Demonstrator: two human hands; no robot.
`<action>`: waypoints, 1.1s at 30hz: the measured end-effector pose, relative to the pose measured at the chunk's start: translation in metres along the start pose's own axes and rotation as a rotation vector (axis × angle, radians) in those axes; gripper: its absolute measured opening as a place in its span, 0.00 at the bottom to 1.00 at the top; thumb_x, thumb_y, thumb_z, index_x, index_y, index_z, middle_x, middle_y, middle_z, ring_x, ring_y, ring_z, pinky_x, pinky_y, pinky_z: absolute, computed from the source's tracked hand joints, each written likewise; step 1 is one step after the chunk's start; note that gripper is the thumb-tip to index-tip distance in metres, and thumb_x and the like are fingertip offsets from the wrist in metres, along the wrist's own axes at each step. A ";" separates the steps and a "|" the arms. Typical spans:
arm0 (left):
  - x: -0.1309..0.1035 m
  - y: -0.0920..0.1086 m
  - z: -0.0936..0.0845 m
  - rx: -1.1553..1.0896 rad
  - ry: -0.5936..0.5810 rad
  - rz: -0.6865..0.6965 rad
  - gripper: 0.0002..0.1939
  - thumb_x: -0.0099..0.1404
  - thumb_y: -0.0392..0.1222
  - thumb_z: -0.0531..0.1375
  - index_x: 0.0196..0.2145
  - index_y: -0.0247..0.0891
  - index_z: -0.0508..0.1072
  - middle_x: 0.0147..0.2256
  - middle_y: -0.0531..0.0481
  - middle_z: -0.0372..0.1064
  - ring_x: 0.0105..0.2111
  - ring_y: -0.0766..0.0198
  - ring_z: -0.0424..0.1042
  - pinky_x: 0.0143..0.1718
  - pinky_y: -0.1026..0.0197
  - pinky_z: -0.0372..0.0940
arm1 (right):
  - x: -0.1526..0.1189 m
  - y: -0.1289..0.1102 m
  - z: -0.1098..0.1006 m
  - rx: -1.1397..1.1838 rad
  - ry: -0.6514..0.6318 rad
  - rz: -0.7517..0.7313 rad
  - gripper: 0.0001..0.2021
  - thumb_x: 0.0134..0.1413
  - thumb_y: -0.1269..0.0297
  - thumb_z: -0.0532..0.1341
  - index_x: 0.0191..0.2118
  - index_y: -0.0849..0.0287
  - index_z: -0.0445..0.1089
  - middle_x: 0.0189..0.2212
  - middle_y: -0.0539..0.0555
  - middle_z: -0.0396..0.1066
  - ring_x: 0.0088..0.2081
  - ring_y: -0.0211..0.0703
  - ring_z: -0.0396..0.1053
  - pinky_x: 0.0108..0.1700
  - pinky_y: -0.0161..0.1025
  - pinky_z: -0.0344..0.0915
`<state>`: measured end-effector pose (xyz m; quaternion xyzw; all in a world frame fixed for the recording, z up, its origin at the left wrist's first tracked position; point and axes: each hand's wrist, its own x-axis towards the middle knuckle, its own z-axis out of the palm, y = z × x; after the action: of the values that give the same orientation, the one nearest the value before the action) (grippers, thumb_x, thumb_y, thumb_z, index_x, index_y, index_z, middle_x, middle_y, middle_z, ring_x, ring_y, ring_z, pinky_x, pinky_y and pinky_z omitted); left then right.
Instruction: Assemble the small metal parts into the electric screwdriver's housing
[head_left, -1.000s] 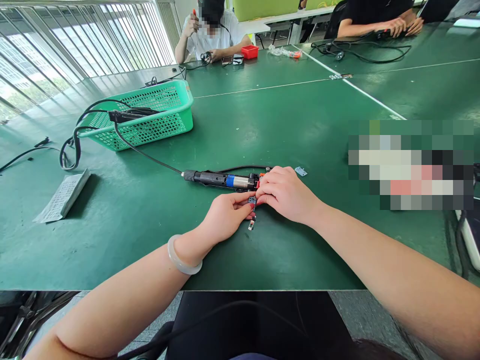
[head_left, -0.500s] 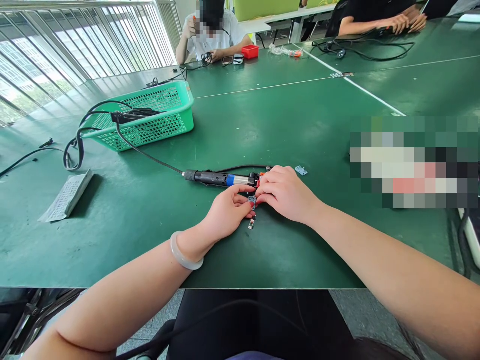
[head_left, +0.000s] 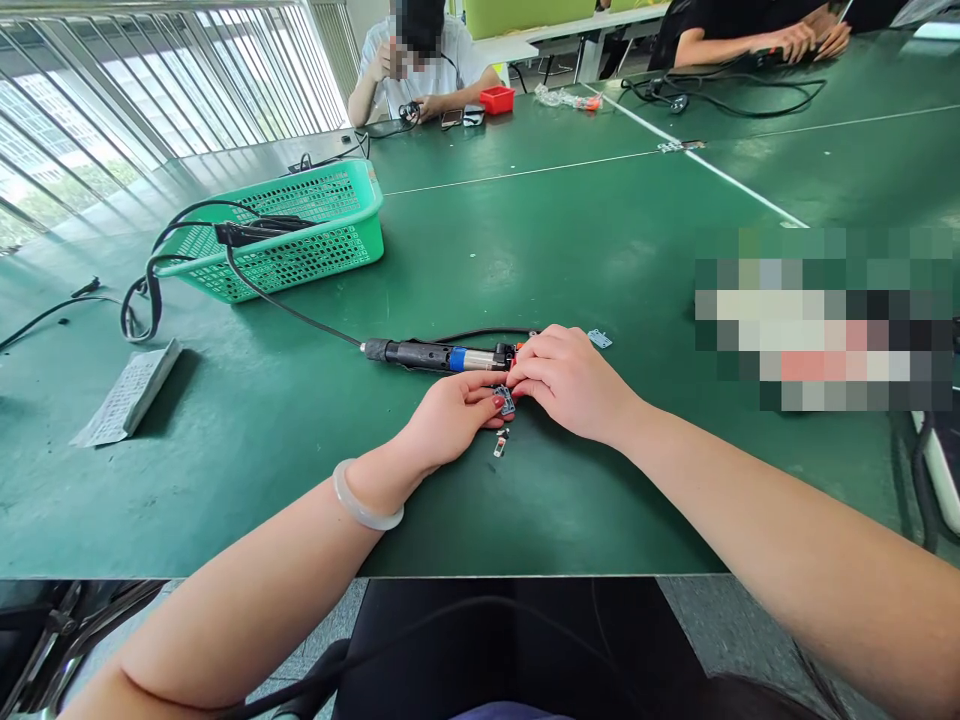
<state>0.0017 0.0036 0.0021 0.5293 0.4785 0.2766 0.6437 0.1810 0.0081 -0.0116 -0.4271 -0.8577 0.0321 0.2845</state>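
Between my two hands, just above the green table, is a small flat blue-grey part (head_left: 506, 400) with cutouts. My left hand (head_left: 450, 418) pinches it between thumb and fingers. The fingers of my right hand (head_left: 574, 385) are closed at its upper right edge; their tips are partly hidden. Right behind the hands lies an electric screwdriver (head_left: 420, 355), black with a blue band, its tip end covered by my right hand. A tiny metal piece (head_left: 500, 445) rests on the table below my left fingertips. Beyond my right hand lies another flat blue-grey part (head_left: 600, 338).
A green perforated basket (head_left: 367, 225) holding black cables stands at the left back. Nearer lies a folded paper wad (head_left: 127, 395). A blurred-out patch covers the right side. Across the table sit two people, with a red tray (head_left: 496, 99) and cables (head_left: 720, 95) near them.
The small blue-grey part has turned slightly between my fingers. My left fingers have drawn up a little from the tiny metal piece. The whole view has shifted slightly.
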 end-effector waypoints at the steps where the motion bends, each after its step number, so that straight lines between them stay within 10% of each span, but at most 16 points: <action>1: 0.001 0.000 0.000 0.001 0.002 0.004 0.15 0.61 0.30 0.60 0.47 0.32 0.73 0.35 0.46 0.76 0.33 0.67 0.75 0.43 0.59 0.70 | 0.000 0.000 -0.001 -0.005 0.019 0.000 0.04 0.56 0.69 0.62 0.32 0.57 0.74 0.33 0.53 0.72 0.39 0.46 0.62 0.42 0.44 0.56; 6: 0.001 0.002 -0.002 -0.039 0.027 -0.019 0.09 0.62 0.29 0.59 0.41 0.31 0.74 0.34 0.46 0.76 0.34 0.67 0.75 0.45 0.58 0.69 | -0.004 -0.004 -0.016 0.039 0.137 -0.023 0.04 0.56 0.65 0.62 0.36 0.58 0.74 0.35 0.55 0.72 0.39 0.46 0.65 0.43 0.43 0.61; 14: 0.004 0.001 -0.005 -0.085 0.009 -0.057 0.09 0.60 0.28 0.61 0.39 0.31 0.73 0.30 0.49 0.74 0.31 0.70 0.73 0.43 0.61 0.69 | -0.020 -0.013 -0.018 0.123 -0.314 -0.132 0.09 0.58 0.69 0.60 0.41 0.53 0.76 0.30 0.47 0.74 0.32 0.38 0.71 0.35 0.35 0.63; 33: 0.003 0.001 -0.004 -0.049 -0.009 -0.060 0.11 0.63 0.27 0.57 0.42 0.31 0.74 0.33 0.46 0.76 0.35 0.68 0.74 0.44 0.60 0.69 | -0.015 -0.008 -0.018 0.198 -0.136 0.107 0.09 0.58 0.69 0.57 0.32 0.56 0.74 0.29 0.49 0.75 0.31 0.38 0.70 0.33 0.35 0.62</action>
<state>-0.0008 0.0086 0.0024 0.5002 0.4842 0.2665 0.6666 0.1911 -0.0112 -0.0012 -0.4391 -0.8435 0.1608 0.2642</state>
